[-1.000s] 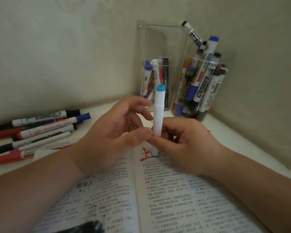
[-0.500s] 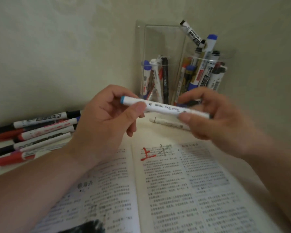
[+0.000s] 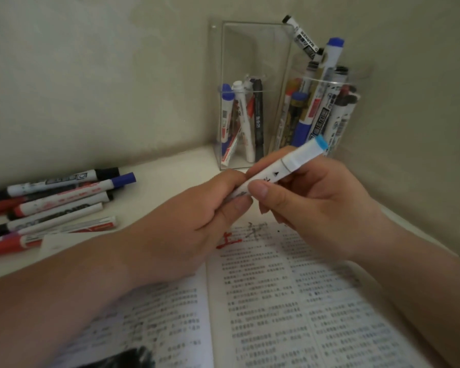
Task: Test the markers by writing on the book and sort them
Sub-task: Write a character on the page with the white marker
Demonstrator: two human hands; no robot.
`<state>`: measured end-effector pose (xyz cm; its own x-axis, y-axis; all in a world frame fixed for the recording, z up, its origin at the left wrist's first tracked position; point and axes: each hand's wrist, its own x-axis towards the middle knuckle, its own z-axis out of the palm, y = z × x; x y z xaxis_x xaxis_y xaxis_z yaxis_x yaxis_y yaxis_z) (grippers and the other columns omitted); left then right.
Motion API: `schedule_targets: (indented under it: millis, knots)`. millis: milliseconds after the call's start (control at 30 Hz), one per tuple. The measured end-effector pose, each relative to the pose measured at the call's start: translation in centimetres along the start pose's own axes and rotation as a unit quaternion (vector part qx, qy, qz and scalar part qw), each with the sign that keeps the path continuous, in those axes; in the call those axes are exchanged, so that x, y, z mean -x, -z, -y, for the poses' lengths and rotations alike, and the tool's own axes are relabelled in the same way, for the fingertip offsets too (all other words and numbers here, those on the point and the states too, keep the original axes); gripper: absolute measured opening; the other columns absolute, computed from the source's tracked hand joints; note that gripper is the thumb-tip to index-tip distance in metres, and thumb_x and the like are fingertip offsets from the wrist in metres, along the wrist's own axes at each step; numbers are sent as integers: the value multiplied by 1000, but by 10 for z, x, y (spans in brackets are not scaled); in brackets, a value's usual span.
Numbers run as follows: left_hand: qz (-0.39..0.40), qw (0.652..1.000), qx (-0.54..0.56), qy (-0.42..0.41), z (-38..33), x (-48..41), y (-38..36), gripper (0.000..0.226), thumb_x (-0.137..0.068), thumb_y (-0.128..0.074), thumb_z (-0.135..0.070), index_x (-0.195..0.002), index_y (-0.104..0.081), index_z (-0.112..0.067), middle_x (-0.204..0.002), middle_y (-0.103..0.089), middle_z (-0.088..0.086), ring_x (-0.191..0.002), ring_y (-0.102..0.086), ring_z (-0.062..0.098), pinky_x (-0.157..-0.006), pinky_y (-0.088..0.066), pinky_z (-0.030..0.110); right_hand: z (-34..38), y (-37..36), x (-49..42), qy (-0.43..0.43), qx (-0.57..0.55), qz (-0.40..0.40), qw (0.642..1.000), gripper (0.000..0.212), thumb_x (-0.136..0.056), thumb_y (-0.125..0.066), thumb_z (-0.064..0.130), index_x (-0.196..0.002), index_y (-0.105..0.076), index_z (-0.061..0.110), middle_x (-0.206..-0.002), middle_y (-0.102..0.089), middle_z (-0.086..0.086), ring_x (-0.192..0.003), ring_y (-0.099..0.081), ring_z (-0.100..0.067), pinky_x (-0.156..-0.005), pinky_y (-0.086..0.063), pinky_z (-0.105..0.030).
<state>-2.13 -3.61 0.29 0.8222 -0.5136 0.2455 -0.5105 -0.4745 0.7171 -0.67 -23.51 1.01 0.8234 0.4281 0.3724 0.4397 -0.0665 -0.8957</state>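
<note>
Nearest me, the open book [image 3: 276, 301] lies flat, with red and black scribbles at its top. Just above it, my left hand [image 3: 186, 224] grips the white marker [image 3: 284, 168] by its lower end and my right hand [image 3: 311, 208] pinches mid-barrel, blue cap tilted up-right. Loose markers [image 3: 59, 203] lie left on the bench [image 3: 170, 168]. Farthest back, clear holders [image 3: 250, 54] stand full of markers.

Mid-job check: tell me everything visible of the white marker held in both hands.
The white marker has a smooth, plastic-looking barrel, a light blue end cap, a thin seam ring and small black print with a triangle. It slants, blue end up and right, above the open book. The left hand grips its lower end, hiding it; the right hand pinches the middle, thumb on the near side.
</note>
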Motion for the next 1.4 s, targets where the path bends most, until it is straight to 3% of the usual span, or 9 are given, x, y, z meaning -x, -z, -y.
schedule_targets:
  millis: [267, 367, 467, 567, 733, 833, 967, 1100, 1400]
  knots:
    - [-34, 999, -5, -10, 1, -1, 6, 17, -98, -40, -58, -107, -51, -48, -75, -61, -17, -67, -59, 6, -61, -45, 15, 4, -6, 1, 44, -66, -18, 997, 22, -89, -63, 21, -103, -62, 4, -71, -61, -3, -54, -56, -11, -48, -44, -19]
    - [-20, 999, 32, 28, 8, 1, 6, 29, -91, -38, -68, -118, -40, -56, -86, -60, -13, -68, -55, 4, -65, -44, 16, 5, 0, -1, 11, -88, -114, 990, 7, -90, -63, 24, -85, -64, 18, -59, -53, -7, -45, -44, -19, -41, -37, -25]
    - [-7, 998, 27, 56, 17, 3, 5, 29, -98, -42, -47, -126, -34, -50, -96, -57, -18, -79, -57, 5, -68, -41, 14, 1, 16, -7, -63, -73, -200, 975, 16, -83, -63, 20, -75, -50, 22, -52, -43, 0, -43, -35, -12, -42, -31, -23]
    - [-10, 998, -31, 49, 20, 1, 5, 46, -97, -45, -14, -120, -33, -51, -105, -56, -20, -89, -60, 7, -70, -46, 21, -8, 26, -9, -118, 0, -150, 982, 17, -77, -67, 20, -68, -53, 20, -50, -46, -7, -40, -39, -19, -43, -32, -24]
    - [-26, 996, -76, 29, 22, 0, 1, 38, -95, -52, -22, -118, -39, -50, -108, -57, -29, -100, -60, 3, -84, -52, 30, -7, 24, -7, -210, -26, 8, 977, 6, -81, -77, 16, -82, -78, 11, -74, -72, -21, -61, -67, -32, -53, -56, -36]
    - [-49, 995, -84, 23, 27, -3, 2, 37, -93, -63, -25, -115, -46, -50, -108, -57, -30, -103, -59, -2, -85, -52, 21, -9, 23, -5, -213, 50, 2, 976, 14, -81, -80, 7, -74, -75, 18, -64, -67, -5, -54, -63, -18, -57, -58, -37]
    - [-61, 992, -113, 16, 31, -3, 3, 29, -87, -74, -29, -102, -57, -47, -101, -60, -28, -97, -58, -8, -84, -47, 12, -13, 18, -6, -203, 69, -32, 976, 16, -85, -74, 5, -74, -65, 11, -47, -53, 7, -40, -49, -10, -45, -46, -27]
    - [-47, 992, -117, 1, 31, -4, 4, 12, -85, -68, -42, -96, -67, -37, -94, -63, -22, -91, -62, -3, -81, -52, 20, -14, 15, -8, -194, 94, -41, 976, 15, -87, -74, 7, -76, -63, 7, -47, -53, 5, -37, -50, -12, -39, -43, -24]
    - [-43, 988, -142, -37, 30, -4, 3, 22, -88, -62, -50, -95, -69, -31, -92, -60, -18, -89, -60, 3, -78, -53, 28, -14, 17, -5, -201, 89, -18, 975, 16, -85, -74, 8, -73, -64, 7, -49, -53, -1, -43, -49, -17, -43, -46, -28]
